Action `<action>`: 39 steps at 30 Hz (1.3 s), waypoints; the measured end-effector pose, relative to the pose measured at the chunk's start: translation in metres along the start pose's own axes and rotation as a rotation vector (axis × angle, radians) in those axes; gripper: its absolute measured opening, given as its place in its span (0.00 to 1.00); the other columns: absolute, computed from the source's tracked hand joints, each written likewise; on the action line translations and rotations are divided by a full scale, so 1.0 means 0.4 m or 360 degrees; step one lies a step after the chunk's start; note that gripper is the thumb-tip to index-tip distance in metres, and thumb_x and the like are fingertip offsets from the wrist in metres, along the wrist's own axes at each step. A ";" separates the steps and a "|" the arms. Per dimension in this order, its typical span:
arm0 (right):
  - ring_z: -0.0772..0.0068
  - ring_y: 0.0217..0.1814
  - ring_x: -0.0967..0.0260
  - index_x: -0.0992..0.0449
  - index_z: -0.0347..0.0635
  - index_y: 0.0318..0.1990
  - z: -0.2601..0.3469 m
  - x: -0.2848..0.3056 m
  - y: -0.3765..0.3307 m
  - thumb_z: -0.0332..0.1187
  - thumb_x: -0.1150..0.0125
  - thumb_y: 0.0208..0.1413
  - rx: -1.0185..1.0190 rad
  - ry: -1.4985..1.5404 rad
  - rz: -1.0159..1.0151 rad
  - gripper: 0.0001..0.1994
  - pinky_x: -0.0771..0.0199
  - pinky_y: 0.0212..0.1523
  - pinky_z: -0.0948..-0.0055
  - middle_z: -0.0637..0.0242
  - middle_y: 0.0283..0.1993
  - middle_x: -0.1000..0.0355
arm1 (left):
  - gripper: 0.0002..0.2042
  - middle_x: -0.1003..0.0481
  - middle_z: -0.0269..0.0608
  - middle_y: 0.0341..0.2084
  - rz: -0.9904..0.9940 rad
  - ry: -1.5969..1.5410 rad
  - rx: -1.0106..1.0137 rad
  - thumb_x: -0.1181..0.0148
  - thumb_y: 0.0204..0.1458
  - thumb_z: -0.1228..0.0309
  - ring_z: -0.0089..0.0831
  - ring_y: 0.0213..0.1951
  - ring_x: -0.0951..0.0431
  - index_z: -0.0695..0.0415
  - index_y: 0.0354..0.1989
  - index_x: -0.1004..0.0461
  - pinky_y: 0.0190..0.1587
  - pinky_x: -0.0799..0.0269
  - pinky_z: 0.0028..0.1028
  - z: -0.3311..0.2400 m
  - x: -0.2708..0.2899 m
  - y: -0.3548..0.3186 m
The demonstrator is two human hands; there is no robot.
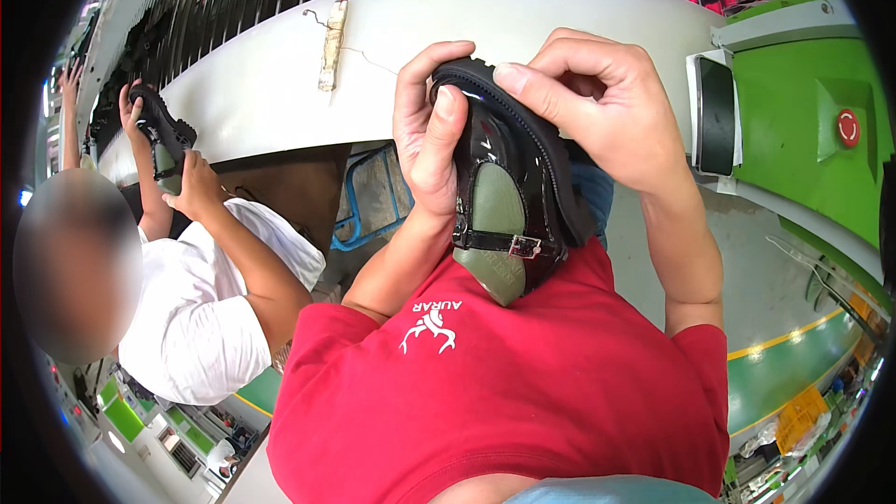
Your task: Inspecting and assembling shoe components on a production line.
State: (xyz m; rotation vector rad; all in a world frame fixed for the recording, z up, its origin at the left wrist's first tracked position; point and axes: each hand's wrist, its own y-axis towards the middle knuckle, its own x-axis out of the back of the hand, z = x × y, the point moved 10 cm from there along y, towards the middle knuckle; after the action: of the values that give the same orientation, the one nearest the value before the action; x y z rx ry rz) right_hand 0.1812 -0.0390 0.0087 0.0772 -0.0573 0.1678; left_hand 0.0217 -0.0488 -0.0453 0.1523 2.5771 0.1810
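Observation:
A glossy black strap shoe (539,191) with a small buckle, a grey-green insole and a thick black sole is held up in front of my red shirt, toe pointing away from me. My left hand (429,135) grips its left side near the toe, fingers curled around the toe and thumb against the upper. My right hand (611,98) is closed at the toe's right edge, its thumb pressed on the rim where upper meets sole. Its other fingers curl behind, partly hidden. Whether a smaller thing sits in that pinch is too small to see.
On the white table (411,19) lies a tape-wrapped stick (332,45) with a thin wire. To the left, a person in white (201,317) holds a similar shoe (166,135). A green machine (793,112) with a red button stands at right; a blue metal frame (359,205) stands below the table.

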 end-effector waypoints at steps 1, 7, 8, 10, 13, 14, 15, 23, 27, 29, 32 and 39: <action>0.85 0.26 0.29 0.14 0.32 0.33 0.020 0.004 -0.001 0.32 0.28 0.65 0.0088 -0.0147 -0.0061 0.11 0.31 0.28 0.81 0.72 0.27 0.23 | 0.22 0.22 0.37 0.43 0.0007 -0.0002 -0.0006 0.40 0.70 0.63 0.20 0.42 0.25 0.63 0.66 0.30 0.49 0.29 0.21 0.002 -0.003 0.006; 0.79 0.38 0.23 0.14 0.34 0.46 0.010 0.015 -0.010 0.32 0.26 0.63 0.0108 -0.0122 -0.0053 0.11 0.24 0.41 0.76 0.67 0.37 0.20 | 0.18 0.21 0.38 0.43 -0.0105 0.0053 0.0051 0.44 0.72 0.65 0.22 0.44 0.23 0.62 0.64 0.30 0.50 0.27 0.22 0.001 0.004 0.044; 0.76 0.45 0.21 0.15 0.35 0.55 0.003 0.019 -0.019 0.32 0.26 0.62 0.0143 0.0145 -0.0018 0.16 0.22 0.48 0.73 0.65 0.41 0.19 | 0.18 0.21 0.39 0.43 -0.0180 -0.0017 0.0059 0.46 0.74 0.64 0.22 0.44 0.22 0.63 0.64 0.30 0.50 0.25 0.22 -0.005 0.006 0.058; 0.62 0.65 0.26 0.34 0.40 0.77 0.019 0.015 -0.063 0.40 0.13 0.45 0.0253 0.0203 0.0319 0.51 0.26 0.65 0.64 0.56 0.65 0.27 | 0.20 0.21 0.39 0.41 -0.0246 -0.0142 0.0095 0.51 0.76 0.57 0.26 0.42 0.18 0.60 0.64 0.31 0.47 0.18 0.28 0.009 0.031 0.095; 0.50 0.76 0.34 0.41 0.38 0.80 0.057 0.010 -0.138 0.43 0.04 0.27 0.0603 -0.0277 0.0362 0.68 0.32 0.73 0.55 0.49 0.76 0.38 | 0.22 0.20 0.39 0.40 -0.0327 -0.0311 0.0126 0.55 0.77 0.53 0.30 0.41 0.15 0.57 0.65 0.31 0.45 0.14 0.33 0.027 0.039 0.122; 0.51 0.74 0.32 0.42 0.37 0.80 0.051 0.014 -0.146 0.42 0.05 0.28 0.0649 -0.0316 0.0276 0.67 0.31 0.73 0.55 0.48 0.74 0.36 | 0.22 0.19 0.40 0.41 -0.0371 -0.0433 0.0192 0.55 0.77 0.52 0.31 0.40 0.15 0.56 0.65 0.31 0.45 0.14 0.34 0.044 0.038 0.123; 0.52 0.73 0.31 0.43 0.37 0.80 0.051 0.021 -0.151 0.42 0.05 0.30 0.0690 -0.0358 0.0183 0.67 0.30 0.73 0.56 0.46 0.72 0.33 | 0.23 0.18 0.42 0.42 -0.0350 -0.0409 0.0242 0.55 0.77 0.50 0.33 0.41 0.14 0.56 0.64 0.30 0.45 0.14 0.35 0.050 0.027 0.120; 0.62 0.60 0.20 0.51 0.32 0.81 0.072 0.172 -0.063 0.41 0.08 0.39 0.0502 0.0174 -0.0334 0.66 0.24 0.66 0.64 0.54 0.57 0.21 | 0.42 0.38 0.51 0.74 0.0015 0.0499 -0.0011 0.65 0.72 0.35 0.41 0.76 0.39 0.62 0.78 0.42 0.81 0.52 0.42 0.062 -0.055 0.075; 0.67 0.57 0.19 0.44 0.37 0.80 0.031 0.164 -0.005 0.38 0.12 0.47 0.0288 0.0189 -0.0301 0.55 0.23 0.62 0.67 0.59 0.53 0.19 | 0.52 0.29 0.54 0.67 0.0697 0.1117 -0.0539 0.15 0.44 0.53 0.44 0.69 0.27 0.62 0.75 0.38 0.71 0.32 0.40 -0.073 -0.159 0.094; 0.69 0.54 0.20 0.35 0.38 0.76 0.046 0.144 0.010 0.40 0.14 0.49 0.0370 -0.0070 -0.0292 0.49 0.22 0.57 0.69 0.60 0.52 0.19 | 0.42 0.18 0.52 0.52 0.0533 0.1439 -0.0754 0.11 0.40 0.60 0.44 0.54 0.14 0.63 0.64 0.27 0.57 0.19 0.36 -0.122 -0.153 0.135; 0.68 0.54 0.27 0.27 0.43 0.71 0.033 0.159 0.065 0.60 0.38 0.65 0.0656 -0.0255 -0.0343 0.36 0.29 0.58 0.69 0.63 0.55 0.25 | 0.37 0.15 0.52 0.46 0.0634 0.1668 -0.0774 0.12 0.40 0.57 0.43 0.50 0.12 0.65 0.56 0.21 0.55 0.18 0.34 -0.171 -0.170 0.184; 0.71 0.55 0.25 0.26 0.37 0.64 -0.025 0.111 0.202 0.65 0.74 0.78 0.0606 0.0282 -0.0330 0.40 0.27 0.61 0.71 0.63 0.52 0.22 | 0.36 0.15 0.55 0.33 0.0855 0.1925 -0.0606 0.17 0.47 0.49 0.45 0.37 0.10 0.68 0.53 0.21 0.40 0.17 0.34 -0.199 -0.183 0.270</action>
State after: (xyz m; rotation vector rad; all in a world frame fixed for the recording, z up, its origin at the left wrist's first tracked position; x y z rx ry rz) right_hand 0.2119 0.0485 0.0073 0.4457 0.1603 -0.0241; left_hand 0.0489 0.0389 0.0768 0.7901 3.5017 1.2913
